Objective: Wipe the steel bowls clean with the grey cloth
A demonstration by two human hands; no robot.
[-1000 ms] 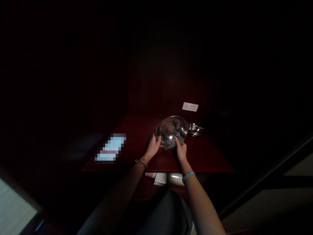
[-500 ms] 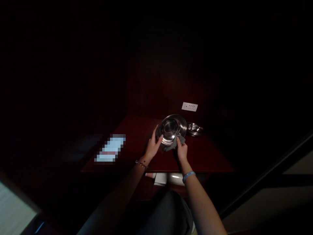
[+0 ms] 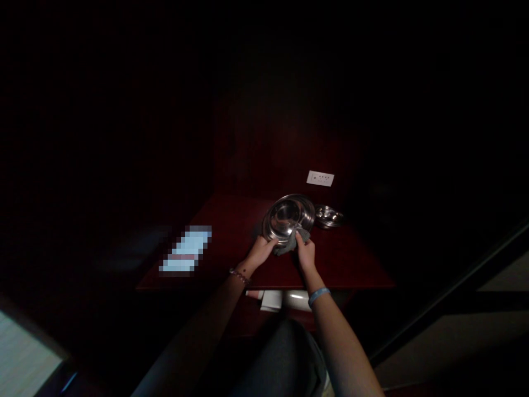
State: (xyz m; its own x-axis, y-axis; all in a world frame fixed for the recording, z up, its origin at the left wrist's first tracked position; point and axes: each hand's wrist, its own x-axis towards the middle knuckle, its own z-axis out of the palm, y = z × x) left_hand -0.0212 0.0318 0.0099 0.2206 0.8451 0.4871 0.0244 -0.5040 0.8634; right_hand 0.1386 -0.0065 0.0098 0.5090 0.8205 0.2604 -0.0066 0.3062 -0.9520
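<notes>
Dark red table (image 3: 223, 218), bright pixelated patch (image 3: 185, 251) on its left side, can't tell what it is. Left hand (image 3: 260, 251), bracelet (image 3: 239, 277) at the wrist: thumb on the near-left rim of the metal bowl (image 3: 285, 212), grasping it; other fingers mostly hidden. Bowl is in front of the person, tilted, between the hands; can't tell whether it touches the table or which face shows. Grey cloth (image 3: 303, 236) sits against its near-right rim, pinched in the right hand (image 3: 306, 255), thumb on top, blue wristband (image 3: 318, 296) below. White socket panel (image 3: 320, 178) on the wall behind; second bowl (image 3: 329, 216) just beside the first, on the right. To rub well, I'd say: firm left grip, cloth bunched under the right thumb, even pressure along the curve, bowl turned bit by bit with the left. Smooth metal probably slips, so a steady tilt matters, and elbow room from the second bowl helps.
</notes>
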